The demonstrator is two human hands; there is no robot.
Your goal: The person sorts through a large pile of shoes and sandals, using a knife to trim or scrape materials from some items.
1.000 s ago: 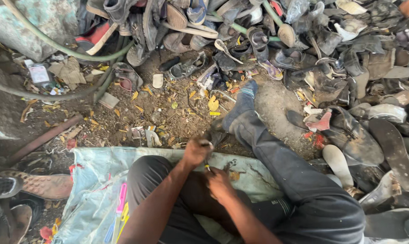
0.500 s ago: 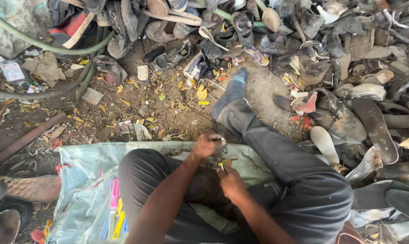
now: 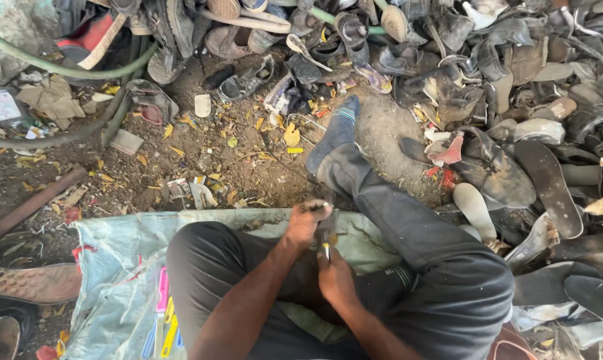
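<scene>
— Right, nearest first. Person seated on a pale blue-green sack (image 3: 115,267) spread over the dirt, presumably to keep off the ground. Both hands meet over the lap, between the knees.

— Closed or open?

— Left hand (image 3: 307,221) is fisted around something small and dark; right hand (image 3: 335,277) sits just below it, fingers closed on a slim tool with a yellowish tip (image 3: 326,250) pointing up into the left fist. Hands nearly touching. What the dark piece (image 3: 328,227) is, I cannot tell; it is mostly hidden by the fingers.

— Why held so close in?

— My guess: forearms brace on the thighs, so the grip is steady and the work sits right under the eyes.

— And the legs?

— Left knee bent in; right leg stretched forward, blue sock (image 3: 335,133) resting on bare dirt, which leaves the lap open as a working space.

— Anything beside the person?

— Bright pink and yellow strips (image 3: 163,313) lie on the sack by the left thigh, within reach. A brown shoe sole (image 3: 38,283) sits at the sack's left edge.

— Further out?

— Scattered yellow leaves on the dirt (image 3: 215,160), then a green hose (image 3: 68,67) curving along the upper left. Beyond that, a big heap of worn shoes and soles (image 3: 501,73) banked across the top and right side, near the outstretched foot.
</scene>
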